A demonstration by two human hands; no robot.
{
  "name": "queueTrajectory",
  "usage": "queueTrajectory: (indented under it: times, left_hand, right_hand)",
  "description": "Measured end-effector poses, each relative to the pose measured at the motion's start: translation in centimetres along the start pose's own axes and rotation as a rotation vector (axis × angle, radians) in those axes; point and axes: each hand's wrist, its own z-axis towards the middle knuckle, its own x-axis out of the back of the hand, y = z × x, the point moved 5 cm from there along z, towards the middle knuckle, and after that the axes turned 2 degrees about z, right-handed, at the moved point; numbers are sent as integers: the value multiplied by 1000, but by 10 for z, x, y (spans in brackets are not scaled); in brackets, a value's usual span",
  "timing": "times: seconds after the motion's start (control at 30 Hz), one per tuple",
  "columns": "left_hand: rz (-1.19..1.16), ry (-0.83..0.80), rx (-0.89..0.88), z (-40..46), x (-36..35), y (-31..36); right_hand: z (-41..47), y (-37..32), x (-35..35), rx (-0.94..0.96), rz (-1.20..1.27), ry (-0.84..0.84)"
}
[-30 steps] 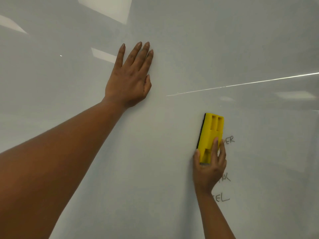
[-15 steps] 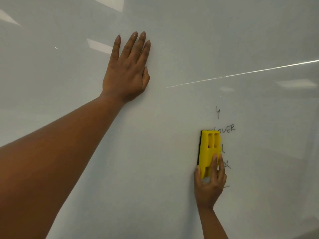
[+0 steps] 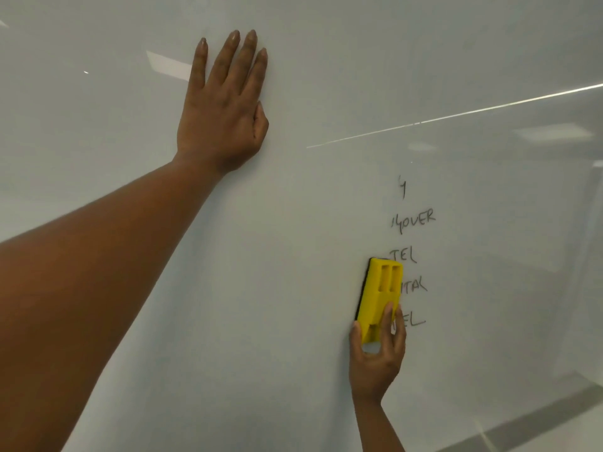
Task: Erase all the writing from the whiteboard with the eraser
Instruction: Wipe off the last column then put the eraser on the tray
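A glossy whiteboard [image 3: 326, 76] fills the view. My right hand [image 3: 375, 363] grips the lower end of a yellow eraser [image 3: 380, 291], which stands upright with its black pad pressed to the board. Just right of the eraser runs a column of black writing [image 3: 412, 220]: a stray stroke on top, then "OVER", "TEL", "ITAL" and "EL", the last two partly covered by the eraser and my fingers. My left hand [image 3: 225, 109] lies flat on the board at the upper left, fingers together and pointing up, holding nothing.
The board's lower edge [image 3: 538, 415] slants across the bottom right corner. A thin bright reflection line [image 3: 456, 115] crosses the board above the writing, and ceiling lights reflect faintly in the surface.
My right hand has slid the eraser downward along the left side of the words, uncovering "OVER" and "TEL". My left hand stays pressed flat on the board.
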Motion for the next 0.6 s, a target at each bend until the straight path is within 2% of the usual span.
queueTrajectory:
  times: [0.13, 0.4, 0.6]
  left_hand:
    - [2, -6, -1, -1, 0, 1]
    - [-8, -5, 4, -3, 0, 1]
    - [-15, -9, 7, -6, -2, 0]
  right_hand:
    - [10, -2, -11, -201, 79, 90]
    - [-8, -23, -14, -82, 49, 58]
    - [-35, 23, 1, -283, 26, 93]
